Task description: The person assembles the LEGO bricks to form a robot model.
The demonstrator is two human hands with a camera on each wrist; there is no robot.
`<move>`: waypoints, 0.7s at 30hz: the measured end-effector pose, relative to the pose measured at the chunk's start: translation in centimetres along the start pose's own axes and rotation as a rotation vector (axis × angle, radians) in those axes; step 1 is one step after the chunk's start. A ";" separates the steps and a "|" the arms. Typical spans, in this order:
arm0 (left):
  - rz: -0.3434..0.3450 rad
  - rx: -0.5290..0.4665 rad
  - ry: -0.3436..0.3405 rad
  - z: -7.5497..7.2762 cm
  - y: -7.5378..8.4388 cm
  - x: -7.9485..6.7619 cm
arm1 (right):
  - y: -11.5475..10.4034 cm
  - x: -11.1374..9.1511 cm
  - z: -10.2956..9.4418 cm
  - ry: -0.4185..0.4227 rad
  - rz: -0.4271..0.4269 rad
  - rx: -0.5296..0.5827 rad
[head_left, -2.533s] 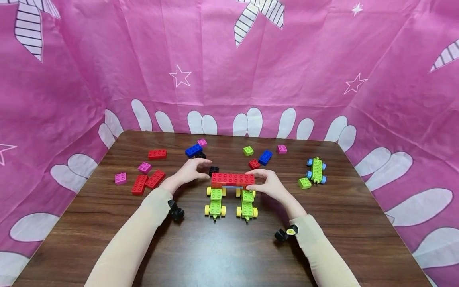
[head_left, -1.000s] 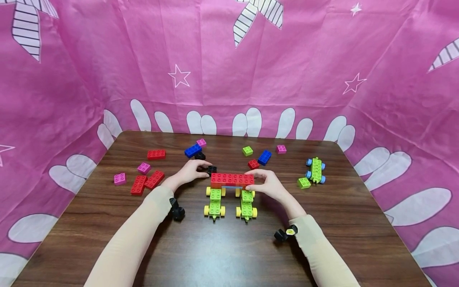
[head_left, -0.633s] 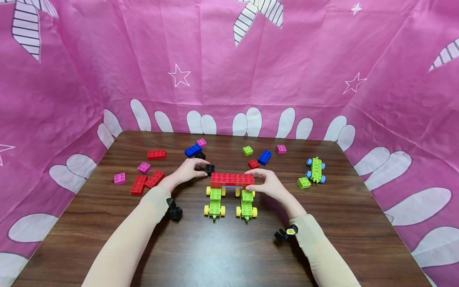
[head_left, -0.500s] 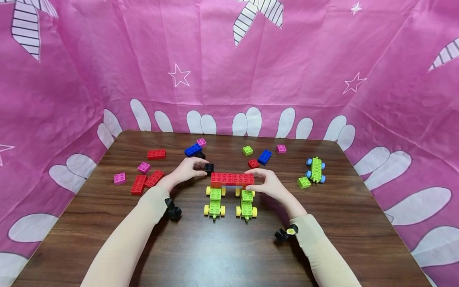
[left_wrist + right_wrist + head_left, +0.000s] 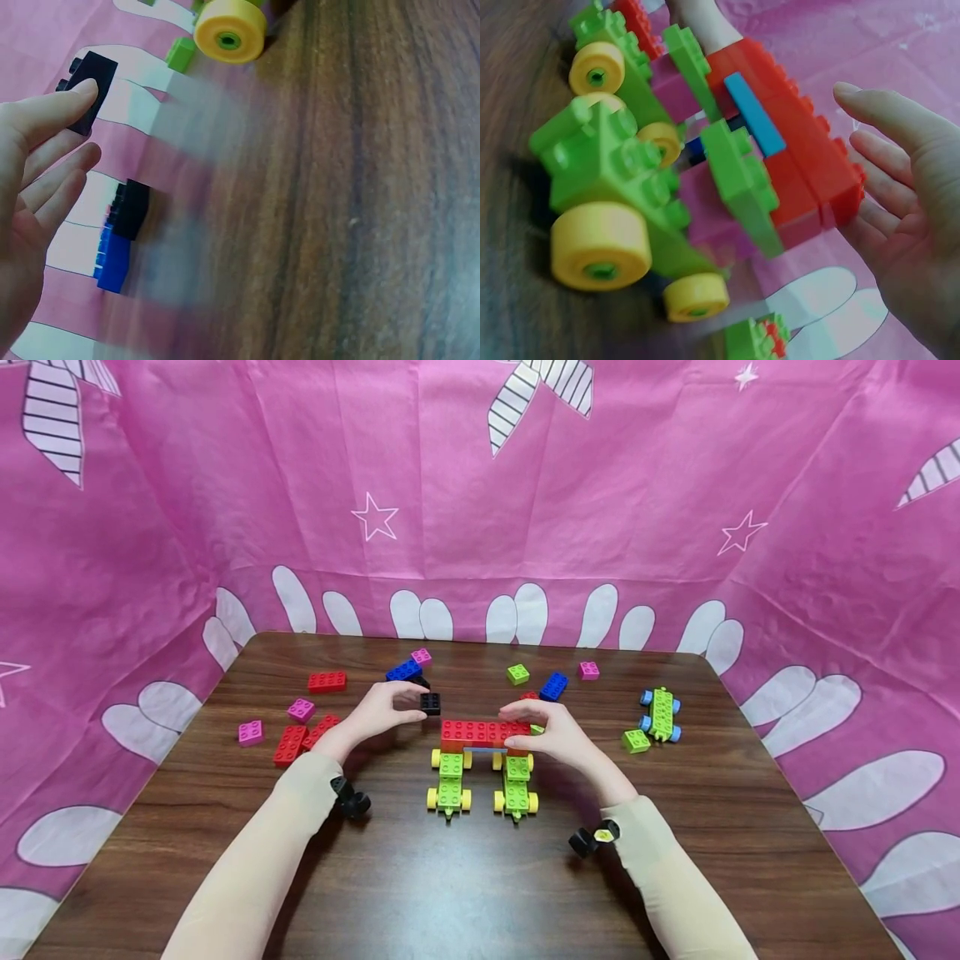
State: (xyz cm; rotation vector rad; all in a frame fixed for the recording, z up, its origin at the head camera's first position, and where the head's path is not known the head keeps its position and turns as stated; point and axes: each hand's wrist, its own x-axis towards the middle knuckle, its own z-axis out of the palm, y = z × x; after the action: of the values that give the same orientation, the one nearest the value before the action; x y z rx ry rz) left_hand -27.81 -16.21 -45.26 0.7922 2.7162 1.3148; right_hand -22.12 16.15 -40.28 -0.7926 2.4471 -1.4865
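Observation:
My left hand pinches a small black brick between thumb and fingertips. The left wrist view shows the black brick tilted, its studs facing left. My right hand is spread at the right end of the red bricks, thumb in front and fingers behind. The right wrist view has the thumb apart from them. Those bricks bridge two green wheeled bases with yellow wheels. Pink bricks, green bricks and a flat blue piece sit beneath the red ones.
Loose red bricks and pink bricks lie at the left. Behind my left hand are a blue brick and another black brick. A blue-wheeled green base stands right, beside a green brick.
My left hand took hold of the black brick behind the red bricks and has moved it left and up. My right hand has shifted slightly left and up along the red bricks.

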 end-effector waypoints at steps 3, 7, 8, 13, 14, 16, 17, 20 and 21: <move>-0.004 -0.005 0.017 -0.3 0.5 -0.3 | 0.3 0.7 0.2 -0.006 -0.013 -0.009; 0.010 -0.009 0.041 -0.6 1.4 -0.6 | 0.7 1.4 0.6 -0.019 -0.030 -0.030; 0.015 -0.011 0.045 -0.7 1.6 -0.6 | 0.5 1.6 0.7 -0.024 -0.034 -0.040; 0.034 -0.018 0.057 -0.9 2.7 -1.0 | -0.5 2.2 1.1 -0.049 -0.057 -0.078; 0.044 -0.017 0.058 -0.9 2.9 -1.1 | -0.6 2.4 1.2 -0.055 -0.063 -0.087; 0.056 -0.023 0.062 -0.9 3.2 -1.3 | -0.9 2.7 1.3 -0.070 -0.071 -0.097; 0.063 -0.026 0.065 -0.9 3.4 -1.4 | -1.0 2.8 1.4 -0.080 -0.073 -0.097; 0.081 -0.041 0.070 -0.9 3.8 -1.7 | -1.3 3.3 1.6 -0.107 -0.074 -0.102; 0.086 -0.048 0.072 -0.9 3.9 -1.8 | -1.3 3.3 1.6 -0.111 -0.070 -0.102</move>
State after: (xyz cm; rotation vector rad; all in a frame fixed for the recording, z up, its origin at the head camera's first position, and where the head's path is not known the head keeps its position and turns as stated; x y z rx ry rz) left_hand -24.75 -15.65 -42.16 0.8839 2.7221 1.4470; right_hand -23.82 12.66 -39.54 -0.9632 2.4518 -1.3103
